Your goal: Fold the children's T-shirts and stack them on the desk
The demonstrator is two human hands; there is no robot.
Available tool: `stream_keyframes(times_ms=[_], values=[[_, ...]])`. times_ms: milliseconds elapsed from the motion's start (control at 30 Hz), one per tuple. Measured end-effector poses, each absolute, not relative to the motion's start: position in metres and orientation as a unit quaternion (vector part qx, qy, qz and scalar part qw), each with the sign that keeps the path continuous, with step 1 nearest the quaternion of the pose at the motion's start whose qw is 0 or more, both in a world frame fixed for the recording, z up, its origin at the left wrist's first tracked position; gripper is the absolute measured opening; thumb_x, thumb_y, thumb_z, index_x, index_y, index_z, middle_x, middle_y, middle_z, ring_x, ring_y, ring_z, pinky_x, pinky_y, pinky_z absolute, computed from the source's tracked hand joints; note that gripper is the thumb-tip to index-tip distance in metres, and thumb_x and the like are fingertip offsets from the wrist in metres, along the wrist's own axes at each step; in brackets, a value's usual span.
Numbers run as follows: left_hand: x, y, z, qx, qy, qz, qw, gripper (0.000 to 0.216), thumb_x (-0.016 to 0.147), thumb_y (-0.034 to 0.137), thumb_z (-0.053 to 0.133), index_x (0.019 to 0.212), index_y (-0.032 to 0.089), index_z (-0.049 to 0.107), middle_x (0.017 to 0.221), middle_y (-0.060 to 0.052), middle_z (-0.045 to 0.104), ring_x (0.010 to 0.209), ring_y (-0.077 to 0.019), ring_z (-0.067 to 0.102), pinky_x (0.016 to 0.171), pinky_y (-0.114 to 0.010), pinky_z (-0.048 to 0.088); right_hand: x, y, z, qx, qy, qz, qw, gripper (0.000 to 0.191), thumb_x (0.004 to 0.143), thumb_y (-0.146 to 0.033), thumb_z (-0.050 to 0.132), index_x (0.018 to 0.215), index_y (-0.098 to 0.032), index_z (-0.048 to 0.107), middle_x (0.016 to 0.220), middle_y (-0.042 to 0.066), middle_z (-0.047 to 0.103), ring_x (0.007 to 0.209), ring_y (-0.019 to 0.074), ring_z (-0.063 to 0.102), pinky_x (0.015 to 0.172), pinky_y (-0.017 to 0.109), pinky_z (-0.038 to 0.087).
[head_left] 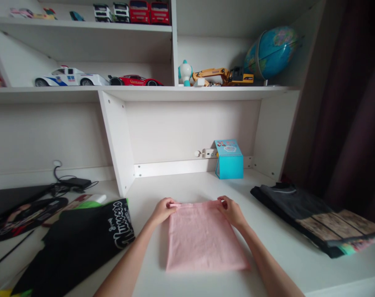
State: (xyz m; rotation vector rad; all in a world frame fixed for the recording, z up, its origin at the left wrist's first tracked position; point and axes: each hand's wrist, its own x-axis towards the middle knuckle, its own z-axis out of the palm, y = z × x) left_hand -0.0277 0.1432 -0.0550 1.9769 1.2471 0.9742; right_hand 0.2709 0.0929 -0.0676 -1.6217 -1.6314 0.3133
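A folded pink cloth is laid flat on the white desk. Its far edge is pinched at the left corner by the left hand and at the right corner by the right hand.

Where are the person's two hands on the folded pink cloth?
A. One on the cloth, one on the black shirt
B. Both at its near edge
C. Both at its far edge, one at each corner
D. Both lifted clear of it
C: the left hand and the right hand each pinch a far corner of the pink cloth, which lies flat on the white desk.
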Motion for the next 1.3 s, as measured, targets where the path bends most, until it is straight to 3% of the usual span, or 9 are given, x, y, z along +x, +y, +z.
stream_keyframes(times_ms=[133, 300, 533, 833, 1300], values=[[-0.026, 0.141, -0.056, 0.735, 0.482, 0.396, 0.266, 0.033, 0.059, 0.021, 0.064, 0.091, 0.013, 0.065, 0.095, -0.005, 0.061, 0.077, -0.0155, 0.055, 0.074, -0.026, 0.043, 0.274, 0.095, -0.072, -0.654, -0.650, 0.091, 0.375, 0.036, 0.077, -0.027, 0.043, 0.106, -0.013, 0.059, 0.082, 0.007, 0.068, 0.074, 0.0171, 0.063, 0.070, 0.026, 0.045], [-0.026, 0.139, -0.056, 0.727, 0.489, 0.408, 0.256, 0.043, 0.061, 0.022, 0.066, 0.103, 0.011, 0.063, 0.106, -0.009, 0.061, 0.085, -0.0180, 0.057, 0.083, -0.029, 0.043, 0.277, 0.095, -0.075, -0.656, -0.671, 0.042, 0.344, 0.038, 0.079, -0.025, 0.044, 0.109, -0.009, 0.062, 0.110, 0.015, 0.064, 0.105, 0.0241, 0.057, 0.091, 0.033, 0.041], [-0.026, 0.143, -0.060, 0.753, 0.480, 0.381, 0.241, 0.031, 0.065, 0.024, 0.065, 0.094, 0.013, 0.067, 0.098, -0.008, 0.066, 0.092, -0.0211, 0.060, 0.088, -0.030, 0.043, 0.274, 0.094, -0.075, -0.633, -0.704, 0.007, 0.321, 0.034, 0.085, -0.025, 0.039, 0.102, -0.012, 0.065, 0.106, 0.011, 0.067, 0.102, 0.0227, 0.059, 0.102, 0.037, 0.032], [-0.026, 0.145, -0.063, 0.755, 0.476, 0.388, 0.229, 0.027, 0.065, 0.023, 0.066, 0.091, 0.016, 0.069, 0.097, -0.007, 0.067, 0.090, -0.0200, 0.062, 0.085, -0.028, 0.045, 0.273, 0.094, -0.075, -0.632, -0.708, -0.006, 0.316, 0.032, 0.084, -0.024, 0.039, 0.098, -0.013, 0.066, 0.098, 0.012, 0.069, 0.097, 0.0227, 0.061, 0.090, 0.035, 0.043], [-0.026, 0.144, -0.062, 0.758, 0.478, 0.382, 0.226, 0.026, 0.066, 0.021, 0.066, 0.091, 0.016, 0.068, 0.096, -0.006, 0.067, 0.090, -0.0185, 0.061, 0.085, -0.027, 0.045, 0.277, 0.099, -0.081, -0.627, -0.707, -0.007, 0.327, 0.029, 0.084, -0.024, 0.042, 0.097, -0.015, 0.066, 0.099, 0.011, 0.068, 0.097, 0.0219, 0.061, 0.088, 0.033, 0.043]])
